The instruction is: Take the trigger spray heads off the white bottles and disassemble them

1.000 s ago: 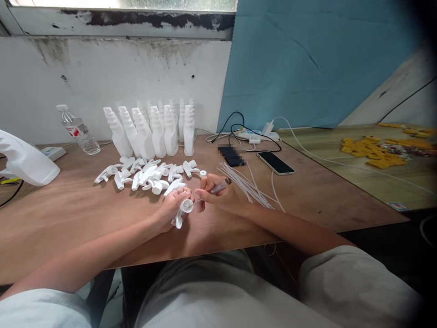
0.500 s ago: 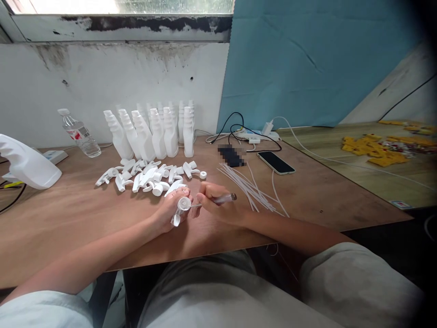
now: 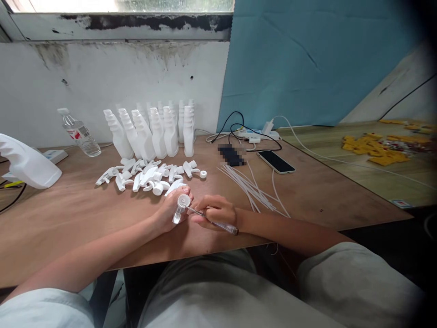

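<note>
My left hand is closed around a white trigger sprayer head, its round collar facing up toward me. In my right hand is a screwdriver with a clear handle and a thin metal shaft. The shaft points left, and its tip reaches the collar of the sprayer head; how deep it sits there I cannot tell. Just beyond my left hand lies a pile of loose white sprayer heads. A small white cap ring rests at the pile's right end.
Several white bottles stand along the wall, and another white bottle leans at far left. A clear water bottle is tilted behind. Thin white tubes, a phone and a power strip with cables lie to the right.
My right hand has turned, so the screwdriver's handle now points down and right instead of slightly up. Its tip stays at the sprayer head, which my left hand keeps holding in nearly the same place.
</note>
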Available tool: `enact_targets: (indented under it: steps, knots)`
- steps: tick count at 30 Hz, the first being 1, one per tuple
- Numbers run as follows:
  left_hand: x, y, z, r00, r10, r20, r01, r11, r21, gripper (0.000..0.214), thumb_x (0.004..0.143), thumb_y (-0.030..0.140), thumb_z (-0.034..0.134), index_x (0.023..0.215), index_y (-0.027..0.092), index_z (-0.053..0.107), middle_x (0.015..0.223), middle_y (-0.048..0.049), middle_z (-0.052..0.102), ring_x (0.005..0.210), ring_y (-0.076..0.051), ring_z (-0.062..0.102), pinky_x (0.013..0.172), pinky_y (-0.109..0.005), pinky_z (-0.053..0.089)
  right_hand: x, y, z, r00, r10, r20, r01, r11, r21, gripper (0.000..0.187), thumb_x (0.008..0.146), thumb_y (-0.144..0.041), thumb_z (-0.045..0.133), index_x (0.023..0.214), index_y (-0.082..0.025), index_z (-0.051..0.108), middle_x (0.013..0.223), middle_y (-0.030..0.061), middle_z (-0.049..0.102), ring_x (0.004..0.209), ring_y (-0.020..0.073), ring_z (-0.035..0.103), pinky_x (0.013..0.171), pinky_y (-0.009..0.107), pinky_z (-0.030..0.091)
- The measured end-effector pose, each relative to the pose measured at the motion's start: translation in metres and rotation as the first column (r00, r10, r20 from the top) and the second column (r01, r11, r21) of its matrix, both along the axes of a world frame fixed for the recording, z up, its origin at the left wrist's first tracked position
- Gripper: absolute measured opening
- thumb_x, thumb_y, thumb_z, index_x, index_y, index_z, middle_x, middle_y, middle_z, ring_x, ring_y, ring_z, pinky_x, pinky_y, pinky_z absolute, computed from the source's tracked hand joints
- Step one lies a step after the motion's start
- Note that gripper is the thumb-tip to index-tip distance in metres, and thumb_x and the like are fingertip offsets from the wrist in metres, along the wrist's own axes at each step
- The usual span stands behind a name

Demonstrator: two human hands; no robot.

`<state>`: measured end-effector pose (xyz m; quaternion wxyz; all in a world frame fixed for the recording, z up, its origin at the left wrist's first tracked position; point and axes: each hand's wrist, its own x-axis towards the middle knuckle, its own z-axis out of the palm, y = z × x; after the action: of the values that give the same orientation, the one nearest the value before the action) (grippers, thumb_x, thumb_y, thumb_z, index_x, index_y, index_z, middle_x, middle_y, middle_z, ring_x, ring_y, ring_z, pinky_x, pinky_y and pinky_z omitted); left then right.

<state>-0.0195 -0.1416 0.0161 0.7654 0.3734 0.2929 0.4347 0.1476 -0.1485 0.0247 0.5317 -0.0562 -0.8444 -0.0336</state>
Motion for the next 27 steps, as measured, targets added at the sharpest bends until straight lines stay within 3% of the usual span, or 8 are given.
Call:
enact_targets:
  steps: [5,9,13,18,23,27]
  knots:
    - [0.0,-0.001,0.0,0.999,0.032,-0.007,-0.032,0.999,0.002,0.024,0.082,0.033,0.062,0.076,0.017,0.044,0.062,0.0039,0.046,0.046,-0.006,0.04,0.043,-0.017,0.033,0.004,0.005,-0.012,0.973,-0.169,0.155,0.157,0.983,0.09,0.035,0.087,-0.025,0.063,0.061,-0.018,0.042,0.075,0.0001,0.06,0.068,0.0062,0.059,0.066,0.016,0.05]
    - [0.002,-0.002,0.001,0.998,0.063,-0.03,-0.063,0.998,0.003,0.025,0.081,0.034,0.063,0.077,0.018,0.045,0.063,0.0043,0.045,0.045,-0.005,0.038,0.042,-0.017,0.033,0.005,0.011,-0.02,0.936,-0.159,0.315,0.098,0.974,0.202,0.034,0.085,-0.026,0.065,0.061,-0.019,0.042,0.066,-0.0013,0.055,0.069,0.0091,0.06,0.068,0.02,0.051]
    - [0.003,-0.002,-0.001,0.995,0.1,-0.014,-0.1,0.995,-0.006,0.026,0.079,0.034,0.066,0.077,0.017,0.046,0.064,0.0044,0.046,0.045,-0.005,0.039,0.042,-0.017,0.034,0.004,0.01,-0.016,0.953,-0.172,0.25,0.102,0.957,0.272,0.035,0.084,-0.018,0.065,0.06,-0.018,0.039,0.064,-0.001,0.053,0.072,0.0103,0.06,0.068,0.021,0.052]
    - [0.002,-0.001,-0.005,0.998,0.055,0.032,-0.054,0.998,-0.045,0.025,0.08,0.034,0.065,0.078,0.018,0.047,0.064,0.0042,0.047,0.043,-0.006,0.041,0.037,-0.017,0.032,0.003,0.007,-0.002,0.981,-0.104,0.162,0.04,0.934,0.355,0.04,0.08,-0.01,0.065,0.059,-0.018,0.032,0.064,-0.0011,0.053,0.081,0.0129,0.063,0.072,0.024,0.053]
    - [0.002,-0.001,-0.007,0.998,0.049,0.04,-0.045,0.996,-0.081,0.029,0.078,0.038,0.067,0.077,0.018,0.047,0.061,0.0051,0.045,0.042,-0.006,0.04,0.034,-0.015,0.03,0.002,0.011,0.002,0.995,-0.081,0.066,0.055,0.945,0.323,0.037,0.082,-0.007,0.061,0.061,-0.019,0.033,0.064,-0.0018,0.052,0.08,0.0108,0.063,0.07,0.02,0.053]
    - [0.003,-0.003,-0.002,0.998,0.058,0.027,-0.056,0.994,-0.091,0.029,0.077,0.037,0.069,0.079,0.018,0.047,0.061,0.0058,0.044,0.04,-0.005,0.038,0.032,-0.015,0.029,0.004,0.013,0.003,0.992,-0.1,0.081,0.073,0.956,0.285,0.038,0.083,-0.006,0.059,0.061,-0.019,0.03,0.063,-0.0016,0.052,0.077,0.0095,0.062,0.069,0.019,0.052]
